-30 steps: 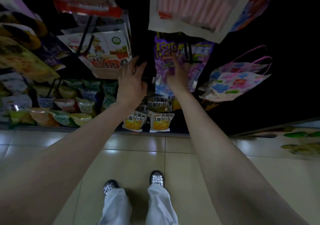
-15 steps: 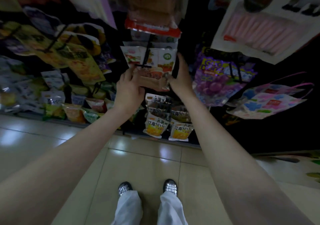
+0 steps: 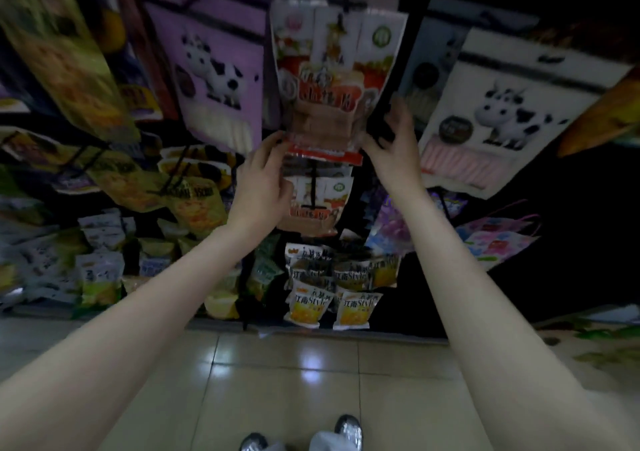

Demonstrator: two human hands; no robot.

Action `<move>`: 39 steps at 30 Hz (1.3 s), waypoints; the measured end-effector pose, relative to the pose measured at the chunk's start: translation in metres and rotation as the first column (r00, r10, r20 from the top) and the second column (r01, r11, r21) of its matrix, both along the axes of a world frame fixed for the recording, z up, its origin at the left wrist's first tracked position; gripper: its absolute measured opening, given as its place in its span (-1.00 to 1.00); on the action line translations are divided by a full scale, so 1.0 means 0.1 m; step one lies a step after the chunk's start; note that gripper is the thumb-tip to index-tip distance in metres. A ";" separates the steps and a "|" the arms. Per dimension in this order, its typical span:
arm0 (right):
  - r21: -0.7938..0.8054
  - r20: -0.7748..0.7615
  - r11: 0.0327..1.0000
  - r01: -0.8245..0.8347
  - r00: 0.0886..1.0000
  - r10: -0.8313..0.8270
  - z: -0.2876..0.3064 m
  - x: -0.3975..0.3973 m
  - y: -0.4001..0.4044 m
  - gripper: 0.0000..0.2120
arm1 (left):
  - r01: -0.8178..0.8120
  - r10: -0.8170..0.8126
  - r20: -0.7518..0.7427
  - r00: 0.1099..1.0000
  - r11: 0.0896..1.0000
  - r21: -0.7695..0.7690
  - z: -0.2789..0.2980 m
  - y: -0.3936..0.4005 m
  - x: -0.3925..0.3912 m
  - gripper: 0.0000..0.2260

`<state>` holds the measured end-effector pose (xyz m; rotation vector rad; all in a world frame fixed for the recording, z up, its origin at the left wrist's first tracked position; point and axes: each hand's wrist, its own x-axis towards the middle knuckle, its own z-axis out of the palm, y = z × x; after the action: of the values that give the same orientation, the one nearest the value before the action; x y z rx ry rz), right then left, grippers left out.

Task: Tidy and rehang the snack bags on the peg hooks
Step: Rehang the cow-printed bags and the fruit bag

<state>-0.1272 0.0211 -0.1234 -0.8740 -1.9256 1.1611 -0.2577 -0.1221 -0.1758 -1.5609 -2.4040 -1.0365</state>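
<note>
A white and red snack bag (image 3: pixel 329 79) with a clear brown lower part hangs on a peg hook at the top centre. My left hand (image 3: pixel 263 180) holds its bottom left corner and my right hand (image 3: pixel 394 138) holds its bottom right edge. Below it hangs a second bag of the same kind (image 3: pixel 317 201) on a black peg hook (image 3: pixel 313 187), partly behind my left hand. Whether the fingers behind the upper bag pinch it is partly hidden.
Purple and white bags with a cow picture (image 3: pixel 214 79) (image 3: pixel 498 118) hang either side. Yellow bags (image 3: pixel 194 201) hang at the left. Small orange-and-white packets (image 3: pixel 308 305) sit on the bottom shelf. A colourful tote (image 3: pixel 498 239) hangs at the right. My shoes (image 3: pixel 348 430) stand on the tiled floor.
Both hands rose from the lower white-and-red bag to the one hanging above it. The view tilted upward, bringing the cow-print bags into sight.
</note>
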 end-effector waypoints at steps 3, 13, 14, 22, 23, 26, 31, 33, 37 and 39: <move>0.067 -0.086 0.995 0.077 0.994 -0.071 0.35 -0.25 0.07 -0.35 | -0.012 0.013 -0.038 0.999 1.000 0.020 0.29 -0.07 -0.12 -0.59; -0.266 -0.217 0.950 0.166 0.949 -0.227 0.58 -0.53 0.25 -0.65 | 0.015 -0.013 -0.094 0.995 1.000 0.019 0.58 -0.25 -0.30 -0.60; -0.258 -0.209 0.954 0.154 0.955 -0.211 0.58 -0.54 0.20 -0.74 | 0.015 -0.014 -0.090 0.996 1.000 0.013 0.57 -0.25 -0.30 -0.60; -0.252 -0.353 0.967 -0.025 0.933 -0.067 0.73 -0.18 -0.27 -0.87 | 0.046 -0.044 -0.023 0.999 0.993 0.105 0.68 -0.18 -0.26 -0.59; -0.204 -0.348 0.979 -0.029 0.937 -0.044 0.80 -0.10 -0.32 -0.86 | 0.059 -0.058 -0.014 0.998 0.989 0.136 0.70 -0.18 -0.25 -0.59; -0.098 -0.312 0.995 -0.022 0.950 -0.010 1.01 0.16 -0.44 -0.88 | 0.078 -0.087 0.027 0.996 0.969 0.236 0.81 -0.18 -0.18 -0.63; -0.357 -0.300 0.928 -0.104 0.954 -0.008 0.66 0.60 -0.55 -0.91 | 0.139 -0.192 0.156 0.969 0.944 0.300 0.82 -0.27 -0.02 -0.68; -0.425 -0.181 0.903 -0.070 0.983 -0.009 0.25 0.61 -0.59 -0.91 | 0.243 -0.274 0.373 0.886 0.961 0.130 0.60 -0.31 0.01 -0.79; -0.339 0.139 0.940 0.032 0.990 0.017 -0.67 0.57 -0.75 -0.88 | 0.335 -0.177 0.456 0.872 0.895 -0.294 -0.05 -0.37 0.04 -0.86; -0.314 0.225 0.947 0.062 0.974 0.011 -0.98 0.56 -0.76 -0.84 | 0.306 -0.101 0.444 0.890 0.855 -0.419 -0.25 -0.32 0.06 -0.90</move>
<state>-0.0713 -0.0547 -0.2211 -1.2463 -1.9231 1.4373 -0.2512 -0.1540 -0.2005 -1.9650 -3.0166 -0.9162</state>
